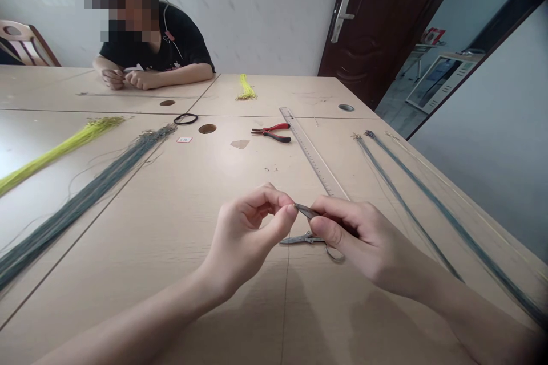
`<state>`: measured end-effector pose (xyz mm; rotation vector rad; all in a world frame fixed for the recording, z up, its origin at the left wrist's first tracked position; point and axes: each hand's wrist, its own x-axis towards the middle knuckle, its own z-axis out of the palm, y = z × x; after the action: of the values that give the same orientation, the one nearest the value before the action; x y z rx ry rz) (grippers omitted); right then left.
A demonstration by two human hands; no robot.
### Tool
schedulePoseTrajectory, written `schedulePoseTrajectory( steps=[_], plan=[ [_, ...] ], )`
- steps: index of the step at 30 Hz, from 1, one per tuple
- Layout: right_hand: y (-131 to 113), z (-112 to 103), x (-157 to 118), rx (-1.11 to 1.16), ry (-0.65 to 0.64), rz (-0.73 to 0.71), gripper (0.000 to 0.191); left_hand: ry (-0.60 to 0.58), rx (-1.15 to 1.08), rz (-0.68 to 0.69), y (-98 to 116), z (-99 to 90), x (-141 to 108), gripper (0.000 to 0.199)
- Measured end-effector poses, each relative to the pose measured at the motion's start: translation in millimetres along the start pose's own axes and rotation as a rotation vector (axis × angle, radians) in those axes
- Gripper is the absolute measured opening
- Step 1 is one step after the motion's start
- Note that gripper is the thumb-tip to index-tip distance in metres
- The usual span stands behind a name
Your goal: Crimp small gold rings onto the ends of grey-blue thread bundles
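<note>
My left hand (246, 234) is closed, thumb and forefinger pinched on the end of a thin cord (286, 302) that hangs down toward the table's near edge. Wrapped in my right hand (359, 236) is a pair of pliers (305, 211); only its dark, pointed jaws show, and the handles are mostly hidden by my fingers. The jaw tips meet my left fingertips, and any small piece between them is too small to make out. Below both hands lie scissors (302, 238), partly covered by my right hand.
Red-and-black pliers (274, 132) and a clear ruler (306, 151) lie ahead. Blue-grey cord bundles (85, 199) and yellow cords (64, 151) stretch along the left; more blue-grey cords (428, 182) run down the right. Across the table sits a person (184, 40) with hands together.
</note>
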<state>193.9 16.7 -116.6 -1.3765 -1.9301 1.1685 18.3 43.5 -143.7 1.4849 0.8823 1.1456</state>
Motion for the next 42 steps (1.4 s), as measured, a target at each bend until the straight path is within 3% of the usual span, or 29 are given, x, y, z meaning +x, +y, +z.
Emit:
schedulePoseTrajectory(
  steps=[5,17,24,42],
  plan=[
    [7,1,0,-0.049,0.028,-0.054,0.033,-0.008,0.004,0.009,0,-0.1,0,0.016],
    [-2,-6,-1,0.015,-0.004,0.011,0.031,-0.024,0.019,0.010,4,0.5,-1,0.019],
    [6,-3,-1,-0.026,0.005,-0.064,0.034,-0.026,0.054,0.025,2,-0.1,-2,0.015],
    [1,-7,-1,-0.066,0.013,-0.044,0.033,-0.026,0.101,0.054,2,1.0,1,0.016]
  ],
)
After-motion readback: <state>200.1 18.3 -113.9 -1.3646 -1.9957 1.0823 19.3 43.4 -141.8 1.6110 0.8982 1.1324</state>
